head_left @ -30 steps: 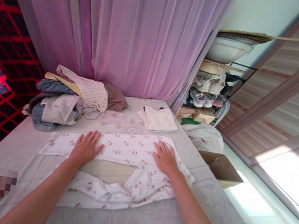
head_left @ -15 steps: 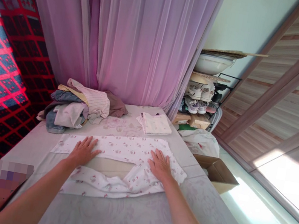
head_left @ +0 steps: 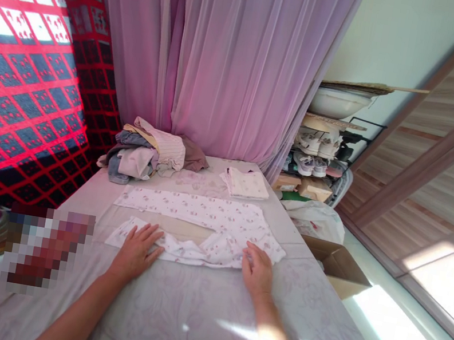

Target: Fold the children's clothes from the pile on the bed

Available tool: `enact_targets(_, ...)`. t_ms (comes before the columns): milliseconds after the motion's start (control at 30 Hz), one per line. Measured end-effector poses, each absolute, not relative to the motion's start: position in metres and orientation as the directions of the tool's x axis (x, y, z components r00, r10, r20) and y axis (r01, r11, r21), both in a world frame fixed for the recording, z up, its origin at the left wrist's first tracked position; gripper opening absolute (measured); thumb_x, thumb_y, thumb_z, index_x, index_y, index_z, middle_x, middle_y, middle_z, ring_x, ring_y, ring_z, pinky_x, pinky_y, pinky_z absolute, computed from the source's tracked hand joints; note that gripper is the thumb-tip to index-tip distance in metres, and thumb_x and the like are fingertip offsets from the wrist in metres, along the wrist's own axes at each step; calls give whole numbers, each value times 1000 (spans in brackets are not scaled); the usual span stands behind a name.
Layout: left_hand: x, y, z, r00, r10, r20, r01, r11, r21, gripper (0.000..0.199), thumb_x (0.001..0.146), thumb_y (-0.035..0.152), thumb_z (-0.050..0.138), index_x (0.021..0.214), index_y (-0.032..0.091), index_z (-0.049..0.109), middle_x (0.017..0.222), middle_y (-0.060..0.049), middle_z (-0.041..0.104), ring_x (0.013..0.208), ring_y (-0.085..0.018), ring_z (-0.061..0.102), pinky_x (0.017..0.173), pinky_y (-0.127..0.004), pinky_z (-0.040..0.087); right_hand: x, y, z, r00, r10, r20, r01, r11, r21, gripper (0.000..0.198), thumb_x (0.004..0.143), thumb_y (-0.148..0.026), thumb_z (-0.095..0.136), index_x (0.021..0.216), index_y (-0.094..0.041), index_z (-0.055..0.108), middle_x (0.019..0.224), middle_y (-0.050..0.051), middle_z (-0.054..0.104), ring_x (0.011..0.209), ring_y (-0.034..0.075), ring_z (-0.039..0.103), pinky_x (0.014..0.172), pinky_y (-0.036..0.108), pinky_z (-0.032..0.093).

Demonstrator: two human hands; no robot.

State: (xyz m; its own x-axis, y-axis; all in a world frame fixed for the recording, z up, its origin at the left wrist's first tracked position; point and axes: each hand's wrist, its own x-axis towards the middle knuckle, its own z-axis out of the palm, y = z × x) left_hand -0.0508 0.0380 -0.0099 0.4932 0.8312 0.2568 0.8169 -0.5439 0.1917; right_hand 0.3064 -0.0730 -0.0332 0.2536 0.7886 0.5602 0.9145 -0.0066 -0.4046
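White printed trousers point(head_left: 198, 207) lie spread on the bed with both legs pointing left and the waist end at the right. My left hand point(head_left: 135, 252) rests on the near leg, palm down, with its fingers stretched out. At the near edge towards the waist, my right hand point(head_left: 257, 269) touches the cloth, its fingers a little bent and apart. The near leg is wrinkled along its inner side, while the far leg lies smooth.
Behind the trousers sit a heap of clothes point(head_left: 147, 148) and a folded white garment point(head_left: 246, 183). An open cardboard box point(head_left: 337, 267) stands by the bed's right side, near a shoe rack point(head_left: 318, 144). Purple curtains point(head_left: 235, 67) hang behind.
Both hands have moved from the far part of the trousers to the near leg. That leg now lies straighter and closer to the far one. The view has shifted left.
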Motion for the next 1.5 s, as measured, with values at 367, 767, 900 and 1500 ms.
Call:
enact_targets(367, -43, 32, 5, 449, 850, 276, 830, -511, 224, 33, 90, 30, 42, 110, 22, 66, 131, -8, 61, 123, -27, 52, 103, -46, 39, 288, -85, -17, 174, 937, 303, 926, -51, -374, 23, 77, -24, 53, 91, -26, 71, 129, 4, 61, 130, 26, 44, 109, 51, 23)
enact_targets(767, -42, 28, 6, 455, 839, 299, 820, -526, 227, 31, 90, 27, 43, 111, 21, 65, 128, -8, 62, 120, -24, 53, 102, -40, 39, 287, -84, -15, 171, 949, 264, 942, -79, -326, 27, 76, -23, 53, 96, -28, 71, 132, 5, 59, 129, 25, 44, 110, 49, 22)
enact_targets(900, -44, 31, 4, 454, 837, 305, 817, -528, 233, 31, 90, 28, 43, 110, 21, 65, 128, -8, 62, 120, -25, 53, 102, -41, 39, 288, -84, -15, 159, 954, 253, 946, -74, -316, 35, 71, -16, 51, 97, -27, 71, 135, 4, 57, 132, 25, 41, 110, 49, 21)
enact_targets(1500, -50, 34, -12, 451, 848, 279, 834, -512, 205, 44, 87, 46, 51, 125, 25, 59, 141, -9, 52, 135, -31, 40, 111, -53, 30, 296, -86, -34, 149, 875, 460, 952, -2, -305, 31, 90, -31, 41, 93, -26, 71, 119, 7, 67, 115, 27, 56, 104, 49, 35)
